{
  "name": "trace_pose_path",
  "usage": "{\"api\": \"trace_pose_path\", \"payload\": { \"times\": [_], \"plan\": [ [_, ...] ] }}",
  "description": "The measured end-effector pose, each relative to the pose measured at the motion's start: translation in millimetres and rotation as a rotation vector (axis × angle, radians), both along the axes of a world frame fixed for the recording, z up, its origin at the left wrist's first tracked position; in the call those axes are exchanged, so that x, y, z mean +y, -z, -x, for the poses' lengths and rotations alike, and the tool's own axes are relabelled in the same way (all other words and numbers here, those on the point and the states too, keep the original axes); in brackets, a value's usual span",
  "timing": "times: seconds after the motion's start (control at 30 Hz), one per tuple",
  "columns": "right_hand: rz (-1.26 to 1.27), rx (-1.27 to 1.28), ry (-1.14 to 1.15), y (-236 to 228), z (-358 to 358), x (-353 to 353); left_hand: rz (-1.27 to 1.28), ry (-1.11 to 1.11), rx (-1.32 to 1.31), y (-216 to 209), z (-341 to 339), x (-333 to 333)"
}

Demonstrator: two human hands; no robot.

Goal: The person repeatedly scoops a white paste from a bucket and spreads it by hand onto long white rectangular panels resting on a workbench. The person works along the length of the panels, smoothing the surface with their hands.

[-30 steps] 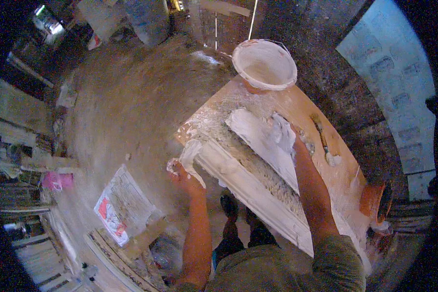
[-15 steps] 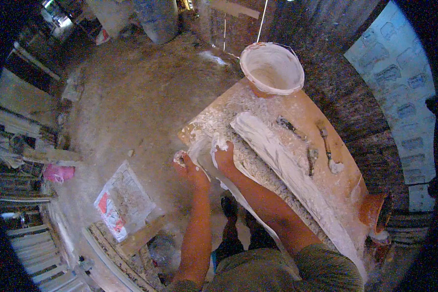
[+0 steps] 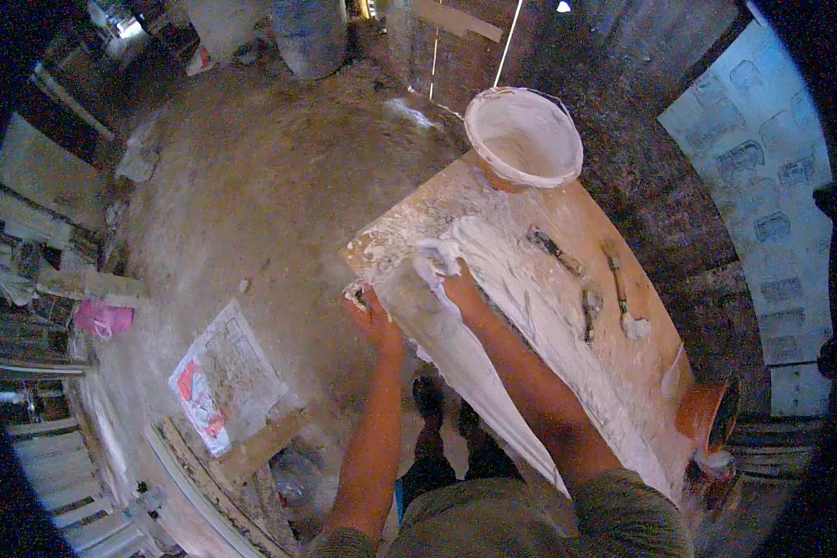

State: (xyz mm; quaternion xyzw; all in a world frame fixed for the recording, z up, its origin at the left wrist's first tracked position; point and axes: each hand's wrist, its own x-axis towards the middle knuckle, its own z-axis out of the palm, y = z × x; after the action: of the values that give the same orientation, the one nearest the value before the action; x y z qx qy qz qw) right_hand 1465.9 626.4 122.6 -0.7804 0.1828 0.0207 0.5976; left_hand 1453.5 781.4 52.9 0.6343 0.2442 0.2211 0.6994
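A long pale sheet (image 3: 456,358), perhaps cloth, coated in wet white paste, hangs along the near left side of the wooden table and runs back toward my body. At its far end, my left hand (image 3: 372,314) is closed on the left edge, just off the table corner, with paste on its fingers. My right hand (image 3: 452,279) grips the sheet's other edge over the table, its fingers smeared white. Beside it lies a long, ridged white strip (image 3: 521,288), partly hidden by my right forearm.
A paste-crusted bucket (image 3: 523,139) stands at the table's (image 3: 614,219) far corner. Toward the right lie a dirty brush (image 3: 618,279) and two smaller tools (image 3: 556,249). An orange pot (image 3: 702,409) rests on its side at the right edge. A plastic sack (image 3: 228,372) lies lower left.
My right hand has moved right, drawing the sheet over the rough paste beside the long strip. The sheet is spread wider between my hands. My left hand has shifted slightly right.
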Motion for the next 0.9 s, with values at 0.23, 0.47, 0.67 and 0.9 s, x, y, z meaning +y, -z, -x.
{"api": "trace_pose_path", "payload": {
  "times": [0.23,0.47,0.67,0.9],
  "plan": [
    [-0.243,-0.117,-0.116,-5.0,-13.2,10.1,-0.114,0.185,0.052,5.7,3.6,3.5],
    [-0.221,-0.123,-0.023,-5.0,-8.4,6.5,0.029,0.156,-0.036,0.4,9.3,-8.7],
    [-0.108,-0.174,-0.073,2.0,0.7,-4.0,-0.031,0.242,-0.137,-11.7,18.3,-11.4],
    [-0.397,-0.092,0.024,47.0,41.6,-28.7,-0.140,0.266,-0.012,-23.6,58.7,-32.0]
  ]
}}
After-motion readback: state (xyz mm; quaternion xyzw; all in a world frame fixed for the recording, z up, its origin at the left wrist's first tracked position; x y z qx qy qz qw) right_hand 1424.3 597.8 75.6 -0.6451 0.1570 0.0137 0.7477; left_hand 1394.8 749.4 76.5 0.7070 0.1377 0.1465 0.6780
